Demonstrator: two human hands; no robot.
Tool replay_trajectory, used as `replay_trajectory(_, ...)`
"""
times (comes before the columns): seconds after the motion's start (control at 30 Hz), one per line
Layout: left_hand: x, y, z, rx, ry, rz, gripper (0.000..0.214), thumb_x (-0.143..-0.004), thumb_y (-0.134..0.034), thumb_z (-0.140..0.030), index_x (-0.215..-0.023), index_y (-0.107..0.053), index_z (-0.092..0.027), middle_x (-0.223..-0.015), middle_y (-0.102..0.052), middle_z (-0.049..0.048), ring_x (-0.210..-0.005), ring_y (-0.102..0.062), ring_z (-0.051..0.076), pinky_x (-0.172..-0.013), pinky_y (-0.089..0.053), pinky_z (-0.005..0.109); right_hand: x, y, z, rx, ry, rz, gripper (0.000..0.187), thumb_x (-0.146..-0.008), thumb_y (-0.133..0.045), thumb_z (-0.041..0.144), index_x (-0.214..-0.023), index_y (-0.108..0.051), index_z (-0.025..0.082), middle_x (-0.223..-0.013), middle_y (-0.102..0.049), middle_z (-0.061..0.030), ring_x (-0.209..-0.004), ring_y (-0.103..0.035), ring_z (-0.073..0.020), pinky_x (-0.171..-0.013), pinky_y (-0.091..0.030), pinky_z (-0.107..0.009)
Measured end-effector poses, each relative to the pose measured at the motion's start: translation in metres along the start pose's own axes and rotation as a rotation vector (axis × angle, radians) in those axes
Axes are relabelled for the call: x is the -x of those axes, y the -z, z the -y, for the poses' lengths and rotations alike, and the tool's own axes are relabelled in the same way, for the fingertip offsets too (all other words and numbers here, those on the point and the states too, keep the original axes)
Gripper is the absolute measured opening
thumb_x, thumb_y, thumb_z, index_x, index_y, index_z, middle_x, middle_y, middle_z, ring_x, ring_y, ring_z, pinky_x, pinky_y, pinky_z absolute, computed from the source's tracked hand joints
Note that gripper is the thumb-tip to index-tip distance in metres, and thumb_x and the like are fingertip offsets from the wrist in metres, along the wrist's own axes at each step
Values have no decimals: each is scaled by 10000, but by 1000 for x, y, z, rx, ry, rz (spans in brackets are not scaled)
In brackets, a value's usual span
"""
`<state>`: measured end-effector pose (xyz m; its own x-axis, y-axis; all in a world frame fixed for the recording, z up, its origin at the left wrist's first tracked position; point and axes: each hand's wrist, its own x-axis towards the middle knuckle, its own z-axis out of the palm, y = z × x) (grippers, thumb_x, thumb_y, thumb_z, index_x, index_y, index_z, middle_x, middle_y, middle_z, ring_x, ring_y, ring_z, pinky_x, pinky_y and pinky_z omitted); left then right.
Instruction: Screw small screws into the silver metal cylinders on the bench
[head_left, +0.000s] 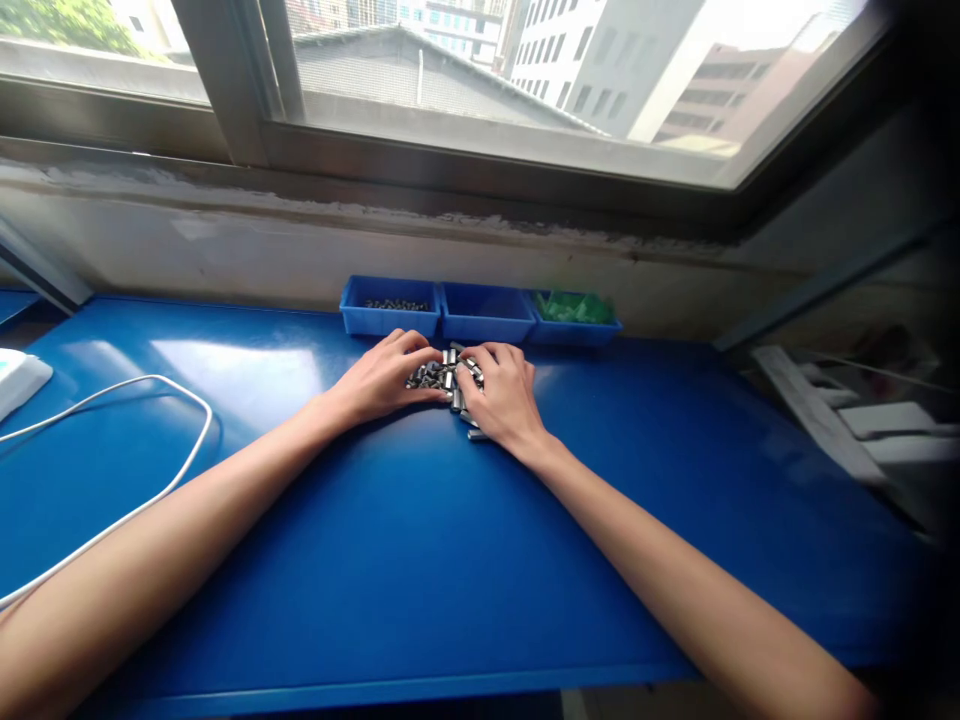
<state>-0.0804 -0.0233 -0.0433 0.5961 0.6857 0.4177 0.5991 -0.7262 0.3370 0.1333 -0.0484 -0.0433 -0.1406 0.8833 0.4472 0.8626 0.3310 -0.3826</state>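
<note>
On the blue table [390,560] lies a small heap of metal parts, cupped between my two hands. My left hand [384,378] curves around its left side, thumb and fingers apart, touching small dark metal pieces [427,377]. From the right, my right hand [504,392] rests over the heap with bent, spread fingers and covers part of it. Short silver metal bars [456,398] show between the hands, and one bar [476,435] sticks out below the right palm. Neither hand visibly grips a single piece.
Behind the hands stand three joined blue bins: the left bin [390,322] holds small metal parts, the middle bin [487,328] shows a bare inside, the right bin [577,333] contains green pieces [574,307]. A white cable [199,440] crosses the left side. Windows are behind.
</note>
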Motion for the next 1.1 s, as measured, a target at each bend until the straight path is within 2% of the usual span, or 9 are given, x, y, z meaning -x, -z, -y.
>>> replay_trajectory(0.13,10,13,0,-16,89,25,709,-818,-665,-722,-1337,-632,-240,-1239,-580,118,-1069,-617,288,-919,-529,407,-6,2,4,-35,25,-123,212,-968,-532,311,-959,-720,212,-1136,-717,-109,-1176,-561,-303,-998,-402,-484)
replay_trajectory(0.2,15,18,2,39,81,52,661,-840,-670,-686,-1323,-640,-236,-1173,-608,98,-1000,-637,253,-876,-531,372,-5,9,3,-68,61,-193,228,-977,-514,313,-921,-708,206,-1076,-732,-97,-1135,-581,-284,-993,-402,-468)
replay_trajectory(0.27,18,21,4,92,62,46,569,-866,-681,-624,-1270,-674,-222,-1084,-638,79,-926,-644,219,-827,-526,334,-2,17,0,-103,182,-209,233,-975,-518,332,-926,-704,200,-1052,-737,-95,-1121,-593,-276,-998,-406,-462)
replay_trajectory(0.37,19,21,7,132,48,-7,482,-872,-706,-561,-1186,-718,-195,-979,-668,64,-793,-632,171,-731,-511,287,3,29,-5,-98,534,-41,279,-911,-614,420,-1062,-712,207,-1167,-721,-102,-1213,-573,-303,-1054,-393,-487)
replay_trajectory(0.47,19,21,6,168,44,-42,427,-861,-730,-529,-1100,-754,-177,-869,-681,47,-685,-601,136,-668,-495,259,4,32,-8,-18,699,142,362,-906,-618,481,-1165,-705,244,-1278,-689,-101,-1286,-545,-320,-1088,-382,-519)
replay_trajectory(0.57,19,22,3,208,52,-63,380,-842,-757,-502,-1034,-773,-175,-805,-688,36,-661,-608,129,-658,-502,250,0,28,-9,34,710,239,358,-940,-580,464,-1206,-699,257,-1315,-676,-106,-1314,-534,-323,-1096,-388,-538)
replay_trajectory(0.63,19,23,2,250,84,-91,369,-828,-771,-491,-1009,-775,-169,-822,-709,46,-670,-627,132,-661,-523,252,-2,26,-10,30,694,247,338,-948,-580,437,-1203,-702,252,-1312,-681,-110,-1309,-540,-326,-1093,-398,-550)
replay_trajectory(0.93,20,22,2,568,259,-146,368,-764,-823,-441,-960,-776,-134,-991,-738,103,-785,-725,178,-769,-645,310,1,20,-11,-128,539,71,253,-982,-564,383,-1113,-720,234,-1199,-730,-89,-1202,-598,-283,-1034,-452,-482)
replay_trajectory(1.1,21,19,3,536,238,-137,280,-812,-774,-394,-927,-784,-138,-996,-737,100,-825,-731,190,-798,-661,324,2,18,-9,-176,493,27,257,-1002,-520,349,-1082,-728,220,-1172,-734,-80,-1180,-593,-261,-1043,-449,-455)
